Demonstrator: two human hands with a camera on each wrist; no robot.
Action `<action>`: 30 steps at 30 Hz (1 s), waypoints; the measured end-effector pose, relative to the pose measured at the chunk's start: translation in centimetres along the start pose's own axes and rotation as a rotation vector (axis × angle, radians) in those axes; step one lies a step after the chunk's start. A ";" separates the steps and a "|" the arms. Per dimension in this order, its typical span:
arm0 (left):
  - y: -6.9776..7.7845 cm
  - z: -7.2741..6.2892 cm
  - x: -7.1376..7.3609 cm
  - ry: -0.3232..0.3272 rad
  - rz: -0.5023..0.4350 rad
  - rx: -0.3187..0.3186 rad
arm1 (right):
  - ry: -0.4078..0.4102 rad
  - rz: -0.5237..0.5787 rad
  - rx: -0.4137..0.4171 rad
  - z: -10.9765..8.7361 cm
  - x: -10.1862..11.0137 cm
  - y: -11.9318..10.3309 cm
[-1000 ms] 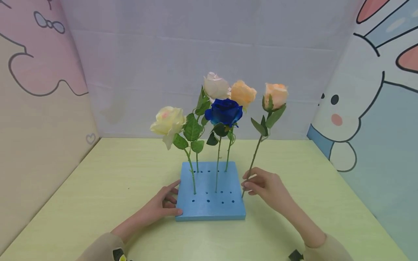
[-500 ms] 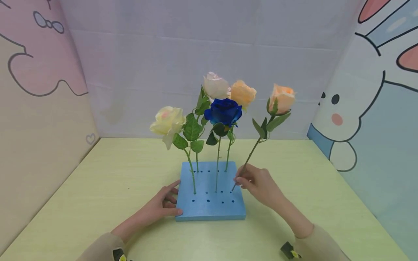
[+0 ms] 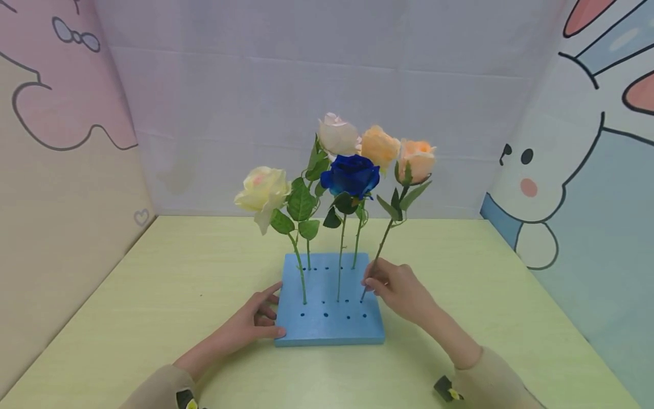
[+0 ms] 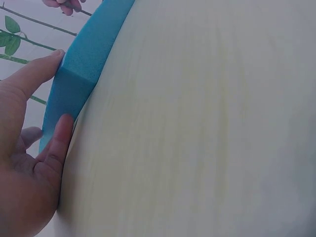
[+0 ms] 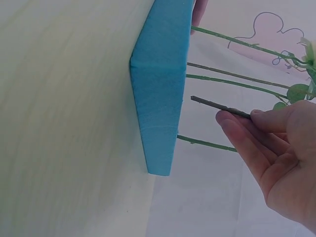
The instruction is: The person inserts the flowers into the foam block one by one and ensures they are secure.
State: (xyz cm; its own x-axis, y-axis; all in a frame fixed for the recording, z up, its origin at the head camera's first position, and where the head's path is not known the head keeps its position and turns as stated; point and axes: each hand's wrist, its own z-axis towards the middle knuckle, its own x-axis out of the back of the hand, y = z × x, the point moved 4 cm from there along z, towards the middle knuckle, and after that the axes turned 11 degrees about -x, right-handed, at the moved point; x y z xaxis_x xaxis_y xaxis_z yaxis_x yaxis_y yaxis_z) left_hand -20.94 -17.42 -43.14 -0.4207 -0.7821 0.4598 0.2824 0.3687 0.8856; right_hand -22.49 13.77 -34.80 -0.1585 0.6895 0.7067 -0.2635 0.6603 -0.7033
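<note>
A square blue block (image 3: 332, 330) with rows of small holes stands on the table. My left hand (image 3: 258, 318) steadies its left side, thumb at the front corner and extended fingers along the edge; the left wrist view shows a fingertip (image 4: 64, 123) against the side face. My right hand (image 3: 401, 287) pinches the lower stem of a peach artificial rose (image 3: 416, 161) between thumb and fingers, its bloom leaning right. Over the block's right part, the stem's bare end (image 5: 197, 99) overlaps a hole in the head view; the right wrist view shows a gap between that end and the block.
Standing in the block are a pale yellow rose (image 3: 263, 193), a blue rose (image 3: 351, 176), a white rose (image 3: 337, 135) and an orange rose (image 3: 380, 146). The pale table (image 3: 204, 255) meets a white cloth backdrop (image 3: 255, 113) and cartoon-printed side walls.
My right hand has carried the peach rose left, from beside the block's right edge to above its right holes; the bloom swung right, then back left. The left hand stays put.
</note>
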 end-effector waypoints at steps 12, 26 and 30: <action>0.2 0.0 0.0 0.004 0.007 0.008 | -0.017 -0.068 0.005 0.3 -0.7 -0.1; 0.0 -0.1 0.0 0.007 0.007 -0.010 | -0.029 -0.105 0.013 0.5 -1.0 -0.2; -0.1 0.0 0.0 0.009 0.005 -0.019 | -0.039 -0.106 0.010 0.5 -0.9 -0.2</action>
State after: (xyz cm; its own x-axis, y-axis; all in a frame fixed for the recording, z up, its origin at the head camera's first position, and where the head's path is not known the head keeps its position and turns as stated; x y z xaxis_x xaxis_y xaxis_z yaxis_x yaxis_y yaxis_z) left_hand -20.94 -17.46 -43.26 -0.4112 -0.7848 0.4637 0.3007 0.3635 0.8817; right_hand -22.78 12.83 -35.28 -0.1662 0.6036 0.7797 -0.2906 0.7256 -0.6237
